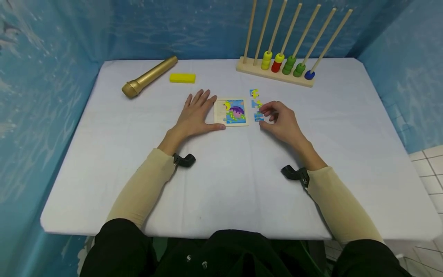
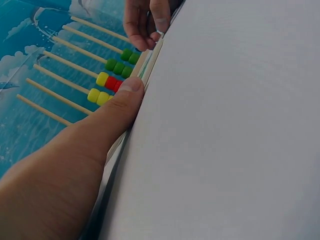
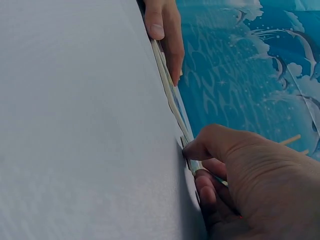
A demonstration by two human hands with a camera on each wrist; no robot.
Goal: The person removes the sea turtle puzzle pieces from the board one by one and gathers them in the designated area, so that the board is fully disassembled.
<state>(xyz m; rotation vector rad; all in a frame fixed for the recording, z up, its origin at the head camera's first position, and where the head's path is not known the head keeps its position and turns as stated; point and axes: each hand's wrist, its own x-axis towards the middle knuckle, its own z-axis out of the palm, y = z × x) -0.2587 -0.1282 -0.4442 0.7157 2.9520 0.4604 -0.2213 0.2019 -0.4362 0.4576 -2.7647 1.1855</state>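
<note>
A small wooden picture puzzle [image 1: 237, 111] in a pale frame lies mid-table, showing a yellow and purple cartoon creature on blue. My left hand [image 1: 195, 115] lies with fingers spread at its left side, thumb by the lower corner and index finger by the upper one. Three loose puzzle pieces form a column right of the frame: a top piece [image 1: 254, 93], a middle piece [image 1: 255, 104] and a lowest piece [image 1: 258, 117]. My right hand [image 1: 282, 121] pinches the lowest piece between thumb and curled fingers. In the right wrist view, the right hand [image 3: 250, 175] partly hides it.
A gold microphone [image 1: 149, 77] and a yellow block [image 1: 182, 78] lie at the back left. At the back right stands a wooden bead rack [image 1: 277, 73] with tall rods and coloured beads. White cloth [image 1: 221, 184] covers the table; blue printed sheeting [image 1: 173, 30] hangs behind.
</note>
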